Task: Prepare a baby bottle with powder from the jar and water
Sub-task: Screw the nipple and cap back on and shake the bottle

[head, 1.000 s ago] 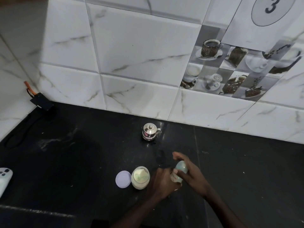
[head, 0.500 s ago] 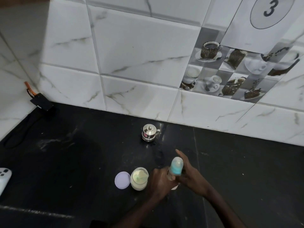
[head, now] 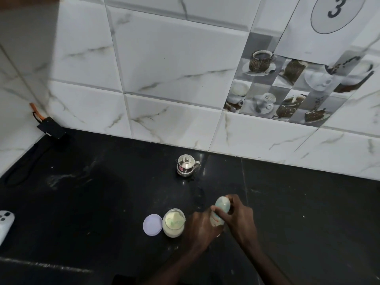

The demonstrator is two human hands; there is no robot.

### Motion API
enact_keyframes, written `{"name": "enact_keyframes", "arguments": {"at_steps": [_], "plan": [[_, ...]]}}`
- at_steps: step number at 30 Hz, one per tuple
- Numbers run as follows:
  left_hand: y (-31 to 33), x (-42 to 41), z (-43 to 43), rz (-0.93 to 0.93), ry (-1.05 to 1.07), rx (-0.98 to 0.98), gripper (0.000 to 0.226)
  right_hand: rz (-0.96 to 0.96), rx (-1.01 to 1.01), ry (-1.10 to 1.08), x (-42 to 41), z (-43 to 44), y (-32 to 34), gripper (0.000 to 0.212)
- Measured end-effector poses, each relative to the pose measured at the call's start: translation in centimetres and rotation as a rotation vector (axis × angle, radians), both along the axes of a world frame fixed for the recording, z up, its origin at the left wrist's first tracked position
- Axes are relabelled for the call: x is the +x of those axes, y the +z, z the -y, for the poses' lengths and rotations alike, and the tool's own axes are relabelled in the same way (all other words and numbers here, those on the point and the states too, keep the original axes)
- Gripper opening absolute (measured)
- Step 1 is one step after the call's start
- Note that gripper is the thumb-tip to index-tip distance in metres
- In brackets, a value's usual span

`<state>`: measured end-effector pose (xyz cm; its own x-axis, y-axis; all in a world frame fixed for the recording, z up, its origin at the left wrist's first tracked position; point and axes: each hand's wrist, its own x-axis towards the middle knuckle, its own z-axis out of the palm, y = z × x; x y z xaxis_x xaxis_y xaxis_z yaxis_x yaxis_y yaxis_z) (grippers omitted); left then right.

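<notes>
A small baby bottle (head: 218, 216) with a pale green cap stands on the black counter, near its front middle. My left hand (head: 200, 228) grips the bottle's lower body. My right hand (head: 238, 218) wraps its fingers around the cap at the top. Just left of the bottle is an open glass jar (head: 173, 222) of pale powder with a small scoop inside. The jar's lilac lid (head: 152, 224) lies flat beside it on the left. A small steel kettle (head: 185, 166) with its lid on stands farther back, near the wall.
The black counter (head: 298, 212) runs to a white tiled wall behind. A white device (head: 5, 224) lies at the left edge. A black plug with a cable (head: 51, 129) sits in the back left corner.
The bottle was tilted and is now more upright on the counter. My right hand's fingers have shifted around the cap. My left hand stays low on the bottle.
</notes>
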<state>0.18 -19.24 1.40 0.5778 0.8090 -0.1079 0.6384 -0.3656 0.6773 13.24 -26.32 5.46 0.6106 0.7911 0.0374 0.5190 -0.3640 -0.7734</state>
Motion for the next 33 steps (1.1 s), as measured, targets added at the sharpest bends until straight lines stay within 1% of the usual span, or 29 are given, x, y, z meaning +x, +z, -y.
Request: {"name": "enact_keyframes", "arguments": {"at_steps": [1,4,6,8,10,12,14,15,17,20,23,26,27,29,30,31,32,33], "plan": [[-0.1,0.0,0.0,-0.002,0.003,0.007,0.056,-0.026,-0.009,0.036,0.2,0.0,0.0,0.050],[-0.1,-0.1,-0.5,0.037,0.003,0.043,0.048,-0.079,-0.078,0.232,0.9,0.4,-0.3,0.078],[-0.1,-0.1,-0.7,0.060,-0.023,0.079,0.046,-0.115,-0.089,0.276,0.9,0.7,-1.0,0.086],[0.2,-0.4,-1.0,0.058,-0.068,0.042,0.048,-0.134,-0.079,0.265,0.8,1.0,-1.7,0.090],[0.2,-1.1,-1.5,0.065,-0.142,-0.093,0.055,-0.115,-0.052,0.227,0.6,1.2,-1.8,0.088],[-0.2,-1.6,-2.5,0.153,-0.190,-0.254,0.076,-0.142,0.035,0.089,0.5,1.1,-1.8,0.083],[-0.3,-1.9,-3.3,0.370,-0.122,-0.466,0.082,-0.161,0.086,-0.032,0.1,1.0,-1.7,0.075],[-0.3,-2.0,-3.6,0.462,-0.060,-0.538,0.082,-0.169,0.058,-0.015,-0.3,0.9,-1.6,0.073],[-0.1,-1.9,-4.1,0.579,0.081,-0.599,0.082,-0.148,0.024,0.047,-0.7,1.1,-1.8,0.073],[-0.2,-1.8,-4.8,0.674,0.214,-0.528,0.079,-0.130,0.115,-0.074,-0.4,0.9,-1.5,0.075],[-0.1,-2.1,-4.8,0.726,0.284,-0.514,0.075,-0.106,0.025,0.061,-0.7,1.0,-1.1,0.074],[-0.2,-2.2,-5.4,0.745,0.314,-0.480,0.069,-0.122,0.140,-0.145,-0.8,1.1,-1.5,0.073],[-0.3,-2.5,-5.4,0.741,0.325,-0.466,0.067,-0.155,0.117,-0.131,-1.4,1.1,-1.3,0.071],[-0.2,-2.7,-5.4,0.719,0.335,-0.452,0.063,-0.149,0.022,0.012,-2.7,1.4,-1.7,0.071],[-0.4,-2.8,-5.5,0.705,0.325,-0.449,0.063,-0.140,0.031,-0.007,-3.0,1.8,-2.2,0.071],[-0.6,-2.6,-5.6,0.703,0.315,-0.441,0.062,-0.144,0.073,-0.094,-3.1,1.8,-2.3,0.070],[-0.6,-2.5,-5.7,0.708,0.308,-0.431,0.061,-0.157,0.108,-0.171,-2.9,1.7,-2.3,0.070],[-0.6,-2.3,-5.7,0.706,0.307,-0.420,0.059,-0.202,0.110,-0.185,-2.9,1.6,-2.2,0.069]]}}
